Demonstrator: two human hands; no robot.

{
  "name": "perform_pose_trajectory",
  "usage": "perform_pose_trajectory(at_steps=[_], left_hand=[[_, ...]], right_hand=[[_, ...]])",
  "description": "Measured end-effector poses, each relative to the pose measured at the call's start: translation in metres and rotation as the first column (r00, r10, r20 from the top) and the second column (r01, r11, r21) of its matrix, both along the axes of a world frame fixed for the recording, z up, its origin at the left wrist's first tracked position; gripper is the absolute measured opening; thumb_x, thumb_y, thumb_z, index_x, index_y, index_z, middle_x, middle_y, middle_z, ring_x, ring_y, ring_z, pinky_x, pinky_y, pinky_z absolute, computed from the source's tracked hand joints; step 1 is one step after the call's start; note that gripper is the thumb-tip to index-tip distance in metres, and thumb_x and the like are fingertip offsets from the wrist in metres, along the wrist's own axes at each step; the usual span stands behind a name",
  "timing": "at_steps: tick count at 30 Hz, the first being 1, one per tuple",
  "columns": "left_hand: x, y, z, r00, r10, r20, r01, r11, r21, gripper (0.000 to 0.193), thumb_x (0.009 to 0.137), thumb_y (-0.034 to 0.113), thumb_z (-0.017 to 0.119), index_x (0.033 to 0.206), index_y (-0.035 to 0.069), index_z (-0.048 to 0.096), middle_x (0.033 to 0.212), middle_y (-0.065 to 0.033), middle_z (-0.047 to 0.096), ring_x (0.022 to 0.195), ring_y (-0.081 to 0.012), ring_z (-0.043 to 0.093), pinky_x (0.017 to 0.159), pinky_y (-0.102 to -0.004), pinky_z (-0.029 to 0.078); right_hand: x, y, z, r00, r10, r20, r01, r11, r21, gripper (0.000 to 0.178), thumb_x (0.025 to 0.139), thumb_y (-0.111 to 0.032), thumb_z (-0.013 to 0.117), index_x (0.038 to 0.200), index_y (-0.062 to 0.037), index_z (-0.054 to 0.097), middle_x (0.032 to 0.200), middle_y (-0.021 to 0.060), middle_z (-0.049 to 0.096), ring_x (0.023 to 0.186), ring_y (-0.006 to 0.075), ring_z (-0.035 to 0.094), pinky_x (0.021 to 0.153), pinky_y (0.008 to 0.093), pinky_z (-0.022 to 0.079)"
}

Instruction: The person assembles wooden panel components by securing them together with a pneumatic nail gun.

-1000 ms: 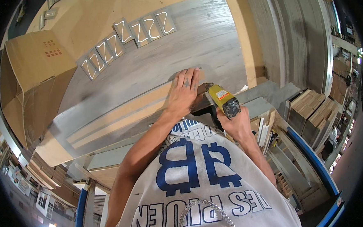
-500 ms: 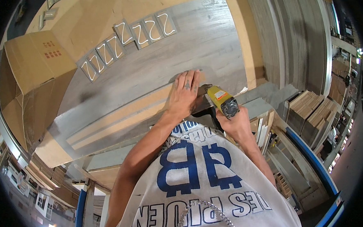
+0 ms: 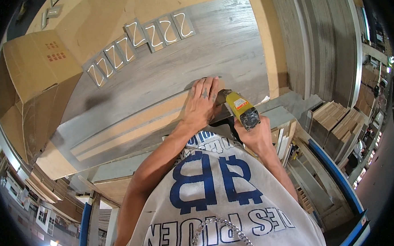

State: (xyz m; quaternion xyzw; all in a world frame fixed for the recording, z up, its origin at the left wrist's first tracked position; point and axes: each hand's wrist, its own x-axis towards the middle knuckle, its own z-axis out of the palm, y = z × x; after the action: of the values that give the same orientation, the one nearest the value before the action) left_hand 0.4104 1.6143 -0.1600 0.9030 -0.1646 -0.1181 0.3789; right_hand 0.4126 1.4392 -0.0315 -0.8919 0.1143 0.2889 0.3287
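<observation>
My left hand (image 3: 200, 102) lies flat on a grey wood-grain piece (image 3: 130, 120) with tan strips along it, at the near edge of the work surface. Its fingers are stretched out, pressing down. In my right hand (image 3: 255, 135) is a yellow and black nail gun (image 3: 238, 104), gripped by its handle, which my fingers and the tool's body partly hide. The tool's nose sits just right of my left fingers, at the piece's edge; whether it touches is hidden. Beyond lies a large grey wood-grain panel (image 3: 219, 37).
Several small grey blocks (image 3: 134, 32) with white squiggles of glue lie in a row on the panel. An open cardboard box (image 3: 43, 73) stands at the left. Long grey boards (image 3: 321, 36) lie at the right, with stacked wood pieces (image 3: 328, 125) below them.
The nail gun and my right hand have shifted very slightly toward me. My left hand stays on the piece, and the view has moved a little.
</observation>
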Motion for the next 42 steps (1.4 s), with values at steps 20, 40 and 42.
perform_pose_trajectory(at_steps=[20, 40, 42], left_hand=[[0.001, 0.0, 0.001, 1.0, -0.019, 0.007, 0.019, 0.999, 0.042, 0.098, 0.072, 0.025, 0.083, 0.15, -0.005, 0.032, 0.142, -0.0214, 0.041, 0.132, -0.0381, 0.039, 0.116, -0.0486, 0.032], [0.001, 0.003, 0.006, 0.997, 0.052, 0.059, -0.045, 0.992, -0.119, 0.092, 0.071, 0.015, 0.081, 0.148, -0.005, 0.036, 0.142, -0.0237, 0.041, 0.127, -0.0431, 0.042, 0.109, -0.0525, 0.038], [0.001, 0.003, 0.005, 0.997, 0.051, 0.06, -0.043, 0.992, -0.115, 0.092, 0.071, 0.015, 0.081, 0.148, -0.006, 0.036, 0.142, -0.0237, 0.041, 0.127, -0.043, 0.042, 0.109, -0.0525, 0.038]], right_hand=[[0.002, 0.004, 0.001, 0.999, 0.031, 0.016, -0.03, 1.0, -0.008, 0.033, 0.078, -0.018, 0.074, 0.098, 0.0063, 0.064, 0.078, 0.028, 0.067, 0.08, 0.0472, 0.067, 0.07, 0.0449, 0.054], [0.025, 0.012, 0.0, 0.998, -0.034, -0.054, 0.031, 0.997, -0.065, 0.034, 0.082, -0.021, 0.072, 0.103, 0.0051, 0.066, 0.083, 0.0277, 0.07, 0.086, 0.045, 0.07, 0.073, 0.0434, 0.056], [0.025, 0.012, 0.0, 0.997, -0.045, -0.057, 0.042, 0.998, -0.052, 0.034, 0.082, -0.021, 0.072, 0.103, 0.0052, 0.066, 0.084, 0.0278, 0.07, 0.086, 0.0452, 0.07, 0.073, 0.0432, 0.056]])
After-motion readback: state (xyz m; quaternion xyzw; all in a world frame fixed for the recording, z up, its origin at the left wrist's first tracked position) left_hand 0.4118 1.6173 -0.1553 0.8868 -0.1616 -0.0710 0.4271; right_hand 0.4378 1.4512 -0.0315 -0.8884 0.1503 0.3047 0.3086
